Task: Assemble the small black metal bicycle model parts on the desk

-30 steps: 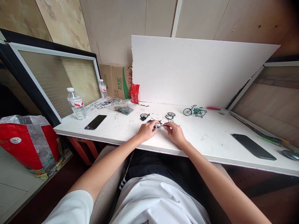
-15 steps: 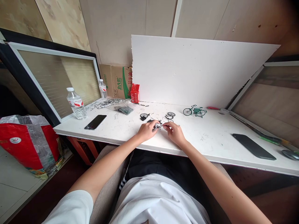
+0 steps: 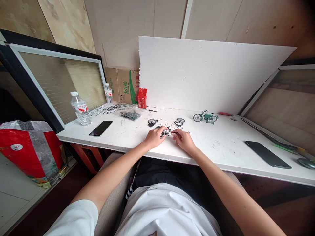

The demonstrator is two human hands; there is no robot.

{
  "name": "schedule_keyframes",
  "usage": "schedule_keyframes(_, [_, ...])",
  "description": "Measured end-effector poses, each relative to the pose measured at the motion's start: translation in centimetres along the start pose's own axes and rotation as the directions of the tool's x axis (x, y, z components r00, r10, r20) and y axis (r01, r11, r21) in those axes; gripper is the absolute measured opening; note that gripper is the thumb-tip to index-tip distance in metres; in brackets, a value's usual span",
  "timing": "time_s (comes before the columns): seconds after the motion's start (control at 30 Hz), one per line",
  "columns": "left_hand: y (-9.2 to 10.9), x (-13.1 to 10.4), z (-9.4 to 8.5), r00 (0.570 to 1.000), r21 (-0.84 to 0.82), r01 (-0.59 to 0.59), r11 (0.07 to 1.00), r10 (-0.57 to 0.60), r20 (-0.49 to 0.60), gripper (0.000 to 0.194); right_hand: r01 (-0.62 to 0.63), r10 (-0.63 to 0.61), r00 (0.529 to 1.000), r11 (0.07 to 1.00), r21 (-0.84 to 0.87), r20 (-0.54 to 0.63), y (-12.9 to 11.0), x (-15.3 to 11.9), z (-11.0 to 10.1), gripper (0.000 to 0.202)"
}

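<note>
Grip: left hand [image 3: 155, 137] has thumb and fingers closed around a small dark assembly [image 3: 164, 133], held low over the near-middle part of the white table [image 3: 221, 144]. Right hand [image 3: 183, 139]: thumb and index finger pinch a thin dark piece [image 3: 174, 132], directed toward the assembly; contact between the two cannot be told at this scale. Fine detail of the assembly unresolved.

Beyond the hands: a spoked wheel with dark parts [image 3: 152, 122] on the left, a pair of small wheels [image 3: 180, 121] on the right, all lying on the tabletop. Green model bicycle [image 3: 206, 117] upright, farther right. Plastic bag of green parts [image 3: 130, 114] to the left, near the red box [image 3: 142, 98]. Phone [image 3: 100, 128] flat, nearer the left edge.
</note>
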State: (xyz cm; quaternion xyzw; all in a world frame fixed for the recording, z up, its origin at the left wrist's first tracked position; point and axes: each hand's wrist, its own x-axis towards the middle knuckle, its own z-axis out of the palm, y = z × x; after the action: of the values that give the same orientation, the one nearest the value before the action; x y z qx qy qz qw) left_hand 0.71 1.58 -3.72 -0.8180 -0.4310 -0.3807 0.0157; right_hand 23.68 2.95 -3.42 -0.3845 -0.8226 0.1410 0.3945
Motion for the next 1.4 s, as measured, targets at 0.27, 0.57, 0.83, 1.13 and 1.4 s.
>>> schedule_keyframes(0.27, [-0.1,0.0,0.0,1.000,-0.002,0.002,1.000,-0.002,0.002,0.032,-0.014,0.013,1.000,1.000,0.018,0.028,-0.7,0.0,-0.3,0.029])
schedule_keyframes(0.57, [-0.3,-0.1,0.2,0.999,0.000,-0.025,1.000,0.025,-0.027,0.031,-0.048,0.048,0.997,0.999,0.001,0.055,-1.1,0.0,-0.4,0.034])
schedule_keyframes(0.83, [-0.3,0.0,0.2,1.000,-0.005,-0.024,1.000,0.024,-0.014,0.029,-0.069,0.069,0.996,0.998,-0.007,0.058,-1.1,0.0,-0.4,0.038])
schedule_keyframes(1.13, [-0.2,0.0,0.2,0.999,-0.015,-0.026,1.000,0.025,-0.024,0.029,-0.061,0.063,0.997,0.997,-0.041,0.049,-0.9,0.0,-0.4,0.042])
schedule_keyframes(1.4, [-0.2,0.0,0.2,0.999,-0.011,-0.023,1.000,0.023,-0.029,0.029,-0.050,0.055,0.996,0.996,-0.080,0.065,-1.1,0.0,-0.5,0.046])
